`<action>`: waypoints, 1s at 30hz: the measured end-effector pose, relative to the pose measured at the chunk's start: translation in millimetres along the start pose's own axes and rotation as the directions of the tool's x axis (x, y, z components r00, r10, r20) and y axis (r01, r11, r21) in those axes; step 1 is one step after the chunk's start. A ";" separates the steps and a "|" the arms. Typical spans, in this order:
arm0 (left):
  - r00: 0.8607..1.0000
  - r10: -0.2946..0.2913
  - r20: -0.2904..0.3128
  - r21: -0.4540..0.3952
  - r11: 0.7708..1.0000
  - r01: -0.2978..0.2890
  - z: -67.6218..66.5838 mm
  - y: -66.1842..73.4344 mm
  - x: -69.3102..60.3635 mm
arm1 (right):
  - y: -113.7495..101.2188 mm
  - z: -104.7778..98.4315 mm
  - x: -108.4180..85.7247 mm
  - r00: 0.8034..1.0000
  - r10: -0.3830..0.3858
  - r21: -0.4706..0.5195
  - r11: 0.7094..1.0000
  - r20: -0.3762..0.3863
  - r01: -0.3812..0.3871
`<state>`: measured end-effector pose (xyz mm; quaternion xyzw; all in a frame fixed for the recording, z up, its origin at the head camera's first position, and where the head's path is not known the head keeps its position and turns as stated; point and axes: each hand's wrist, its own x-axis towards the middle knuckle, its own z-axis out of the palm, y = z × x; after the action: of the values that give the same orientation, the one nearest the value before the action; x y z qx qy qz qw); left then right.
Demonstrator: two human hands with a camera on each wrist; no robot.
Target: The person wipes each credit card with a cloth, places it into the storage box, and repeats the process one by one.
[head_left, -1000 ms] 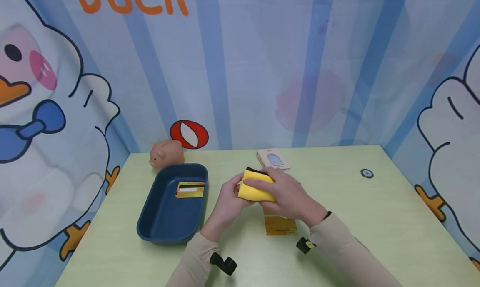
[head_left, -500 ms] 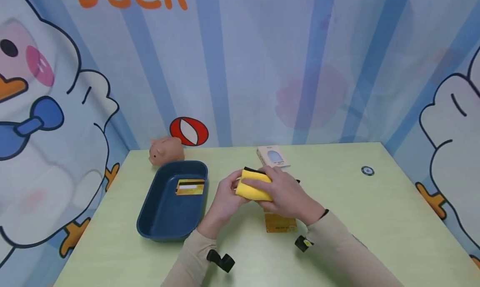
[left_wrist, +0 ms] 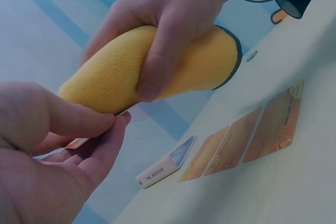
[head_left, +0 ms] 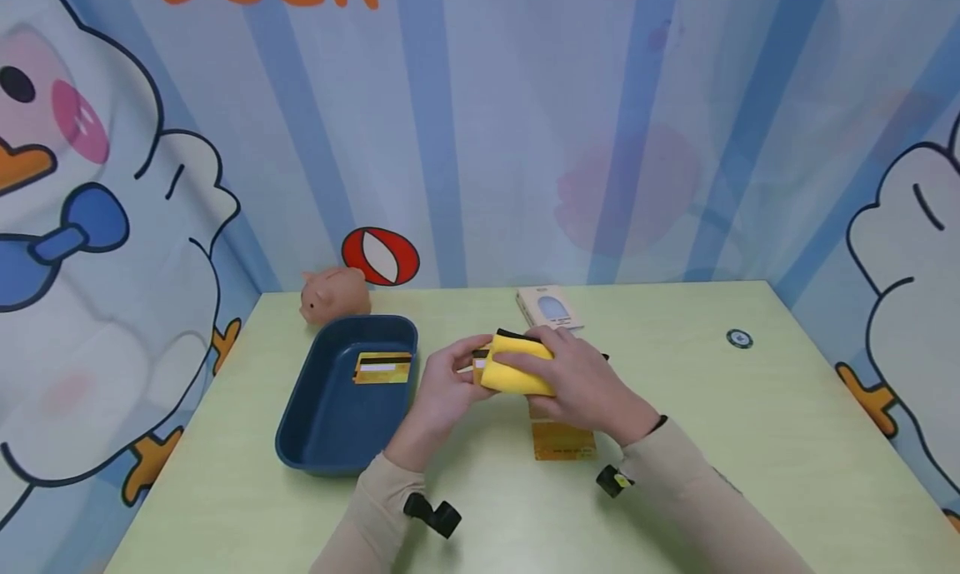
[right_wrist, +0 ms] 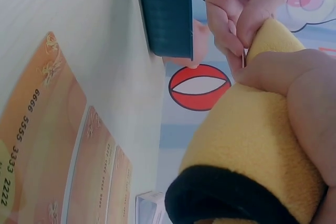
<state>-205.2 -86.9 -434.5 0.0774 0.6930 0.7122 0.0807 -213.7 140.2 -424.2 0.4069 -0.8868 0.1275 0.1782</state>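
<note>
Above the table, my left hand point(head_left: 444, 391) pinches a gold bank card point(head_left: 478, 364) between thumb and fingers at its left end. My right hand point(head_left: 588, 389) grips a yellow cloth point(head_left: 517, 376) with black edging, folded over the rest of that card. In the left wrist view the cloth point(left_wrist: 113, 72) hides most of the card, and the left thumb touches the cloth's edge. Below the hands, several orange-gold bank cards point(left_wrist: 233, 148) lie in a row on the table; the right hand partly covers them in the head view.
Left of the hands stands a dark blue tray point(head_left: 330, 432) with one gold card point(head_left: 383, 368) inside. Behind it sits a pink piggy bank point(head_left: 335, 296). A small white box point(head_left: 549, 306) lies at the back, and a round chip point(head_left: 739, 338) at the right.
The left hand has drawn slightly left of the cloth, and more of the pinched card shows at the cloth's edge. The right hand keeps its grip on the cloth.
</note>
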 end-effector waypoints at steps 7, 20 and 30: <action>1.000 -0.005 0.001 0.021 1.000 0.005 -8.7 4.0 -2.3 | 4.6 -0.4 -6.7 1.000 0.014 0.019 1.000 -0.013 -0.014; 1.000 -0.010 0.006 0.096 0.995 0.009 -27.5 13.4 -10.2 | 10.6 -0.1 -14.6 0.998 0.023 0.051 0.998 -0.051 -0.020; 1.000 -0.002 -0.025 0.181 0.983 0.007 -63.9 28.2 -13.6 | 16.1 -5.4 -25.4 0.994 0.103 0.094 0.991 -0.023 -0.100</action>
<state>-206.4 -152.9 -408.1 0.0740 0.7562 0.6468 0.0662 -209.5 169.7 -431.3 0.3673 -0.8969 0.1831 0.1648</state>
